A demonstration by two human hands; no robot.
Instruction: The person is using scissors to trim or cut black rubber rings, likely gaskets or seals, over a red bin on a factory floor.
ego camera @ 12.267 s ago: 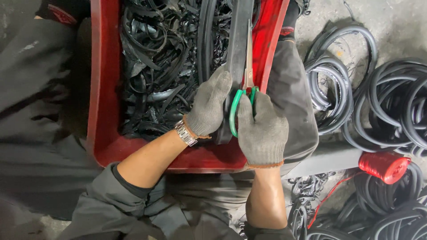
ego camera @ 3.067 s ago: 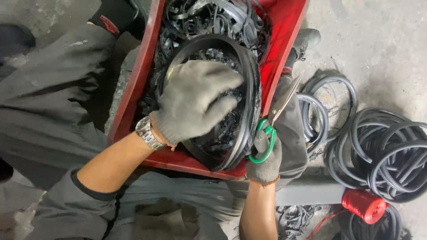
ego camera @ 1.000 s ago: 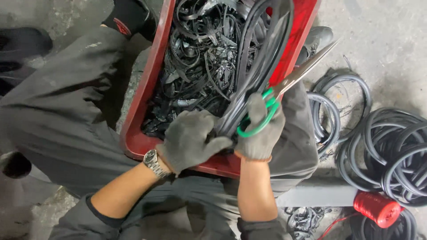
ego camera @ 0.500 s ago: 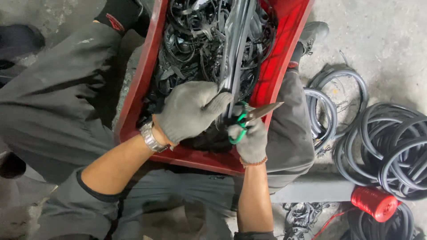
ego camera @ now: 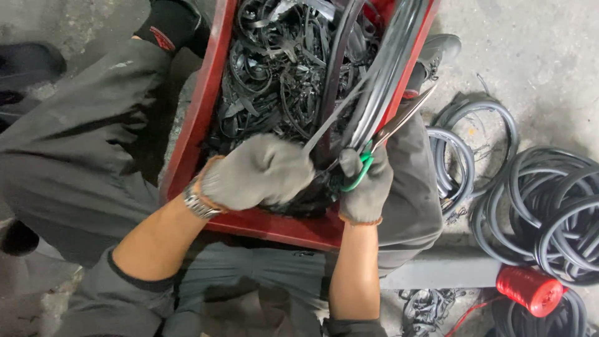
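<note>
Since half a second ago the scissors (ego camera: 380,140) are pointing higher, their blades now slanting up to the right along the black rubber strip (ego camera: 387,81). The strip is rising from the hands toward the far right corner of the red crate (ego camera: 187,150), its long axis nearly parallel to the blades. The left hand (ego camera: 259,173) is closing its fingers in a fist around the strip's lower end. The right hand (ego camera: 368,181), just beside it, is gripping the green scissor handles and is nearer the strip's free length. Grey hose coils (ego camera: 543,206) are lying on the floor at the right.
</note>
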